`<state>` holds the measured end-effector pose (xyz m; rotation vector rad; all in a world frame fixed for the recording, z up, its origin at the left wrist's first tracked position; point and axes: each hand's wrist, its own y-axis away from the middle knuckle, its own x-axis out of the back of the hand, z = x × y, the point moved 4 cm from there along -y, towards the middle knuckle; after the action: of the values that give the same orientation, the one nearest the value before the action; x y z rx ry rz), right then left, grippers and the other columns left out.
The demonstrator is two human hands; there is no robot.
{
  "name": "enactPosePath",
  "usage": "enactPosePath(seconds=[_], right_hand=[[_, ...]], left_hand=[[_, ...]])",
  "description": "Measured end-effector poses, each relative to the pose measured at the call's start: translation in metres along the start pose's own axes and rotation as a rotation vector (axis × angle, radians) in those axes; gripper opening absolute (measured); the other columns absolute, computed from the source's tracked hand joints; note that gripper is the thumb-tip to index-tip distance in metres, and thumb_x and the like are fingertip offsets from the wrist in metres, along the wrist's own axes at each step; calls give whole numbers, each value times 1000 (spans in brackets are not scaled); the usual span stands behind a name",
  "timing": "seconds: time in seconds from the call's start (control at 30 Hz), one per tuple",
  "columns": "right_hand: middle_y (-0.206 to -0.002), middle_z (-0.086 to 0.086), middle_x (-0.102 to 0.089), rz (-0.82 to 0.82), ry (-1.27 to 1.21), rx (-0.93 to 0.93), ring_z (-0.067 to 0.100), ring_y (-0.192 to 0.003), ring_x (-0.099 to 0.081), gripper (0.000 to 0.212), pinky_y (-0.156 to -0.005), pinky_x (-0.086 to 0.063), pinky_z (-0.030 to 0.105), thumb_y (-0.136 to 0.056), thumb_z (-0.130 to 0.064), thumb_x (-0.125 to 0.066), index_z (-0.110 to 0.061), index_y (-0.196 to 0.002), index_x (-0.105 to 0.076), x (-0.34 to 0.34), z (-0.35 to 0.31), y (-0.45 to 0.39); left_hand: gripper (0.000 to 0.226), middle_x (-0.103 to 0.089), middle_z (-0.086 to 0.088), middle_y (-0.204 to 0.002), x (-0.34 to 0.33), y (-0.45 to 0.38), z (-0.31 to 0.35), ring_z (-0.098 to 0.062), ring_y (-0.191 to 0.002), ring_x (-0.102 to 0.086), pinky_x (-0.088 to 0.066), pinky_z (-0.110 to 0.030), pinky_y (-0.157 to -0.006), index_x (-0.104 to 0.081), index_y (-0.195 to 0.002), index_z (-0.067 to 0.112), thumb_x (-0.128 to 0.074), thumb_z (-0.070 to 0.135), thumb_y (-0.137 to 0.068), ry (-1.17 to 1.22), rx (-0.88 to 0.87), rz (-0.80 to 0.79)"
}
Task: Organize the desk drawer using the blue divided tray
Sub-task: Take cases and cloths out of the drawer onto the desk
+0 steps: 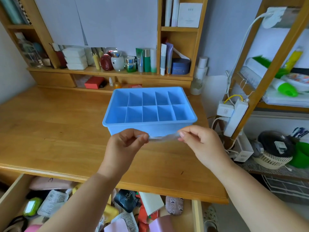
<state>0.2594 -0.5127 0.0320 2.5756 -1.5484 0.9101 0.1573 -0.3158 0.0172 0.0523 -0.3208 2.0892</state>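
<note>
Blue divided tray (149, 106) sits on the wooden surface (50, 131), toward its back right part, near the shelf unit; all ten of its compartments look empty. Just in front of it, above the surface, both hands hold a small translucent strip (163, 137), blurred and hard to identify, possibly a plastic bag or wrapper. The left hand (124, 144) pinches one end between thumb and curled fingers, and the right hand (199, 142) pinches the other end the same way, so the strip is stretched between them. Below the front edge of the surface, the open drawer (15, 198) is crowded with pouches, packets and cases, among them a dark pouch (127, 200).

The step in hand seems to be dealing with this one item before sorting. To do it well, I would decide first whether it belongs in the tray or is rubbish. If it stays, fold it flat and small so that it fits one compartment without springing out, and place it in a back cell, leaving the nearer cells free for things taken from the drawer.
</note>
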Motion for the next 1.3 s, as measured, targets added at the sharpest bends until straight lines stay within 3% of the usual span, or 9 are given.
enactPosePath(seconds=[0.1,0.2,0.37,0.47,0.6,0.83,0.93,1.1,1.3], right_hand=[[-93,-25,-70,-104,-24,-18,-7,-88,-65,13,-76,-50,9,-81,-39,-65,-40,-93,-68,-6,12,26],[-91,-26,-68,-248,122,-136,-11,-92,-62,26,-86,-49,13,-77,-24,-77,-43,-90,-65,-25,43,55],[-86,-23,-68,-222,182,-65,-1,-85,-63,16,-76,-50,22,-80,-9,-71,-25,-77,-71,-32,56,57],[-78,-15,-65,-196,219,-66,3,-73,-59,22,-62,-46,17,-85,-19,-66,-34,-70,-64,-30,50,37],[-71,-20,-62,-193,262,-159,-10,-71,-56,21,-56,-40,7,-90,-25,-61,-38,-74,-62,-36,55,2],[-79,-15,-60,-182,477,-263,6,-74,-57,2,-63,-51,28,-87,-28,-64,-26,-86,-65,-53,69,-17],[-101,-13,-49,-268,606,-301,10,-85,-54,24,-66,-43,26,-88,-38,-61,-28,-109,-55,-54,72,-18],[-101,-8,-50,-343,628,-328,12,-80,-55,7,-67,-50,29,-90,-27,-57,-26,-84,-61,-54,59,-22],[-83,-9,-63,-265,137,-343,3,-68,-55,14,-54,-36,18,-91,-22,-55,-32,-82,-51,-36,49,-4]], left_hand=[[10,-74,5,-76,-2,23,-19,-1,-66,-66,-48,-9,-61,-74,-81,23,-77,23,-71,-51,56,-109],[23,-71,11,-69,-5,49,-51,4,-59,-61,-45,-9,-58,-71,-80,26,-78,4,-74,-193,185,-162],[30,-74,6,-89,-5,55,-67,-5,-85,-69,-54,-19,-78,-69,-94,23,-75,1,-75,-235,213,-357],[13,-70,-1,-63,-3,37,-65,-8,-55,-60,-48,-23,-58,-69,-74,20,-67,11,-84,-309,241,-254],[29,-57,2,-45,-5,4,-68,-5,-39,-41,-34,-16,-42,-62,-62,20,-59,28,-90,-404,263,-127],[15,-57,7,-66,-12,-16,-76,-7,-59,-50,-33,-14,-48,-58,-71,25,-65,27,-84,-678,161,-49],[14,-54,7,-83,-12,-24,-79,-10,-72,-51,-36,-19,-57,-56,-85,23,-68,28,-81,-782,190,-93],[19,-57,10,-77,-14,-36,-74,-10,-67,-55,-42,-24,-59,-54,-69,27,-65,30,-83,-869,363,-282],[14,-54,10,-55,0,-5,-54,-6,-50,-44,-36,-18,-51,-56,-76,20,-64,17,-87,-269,266,-176]])
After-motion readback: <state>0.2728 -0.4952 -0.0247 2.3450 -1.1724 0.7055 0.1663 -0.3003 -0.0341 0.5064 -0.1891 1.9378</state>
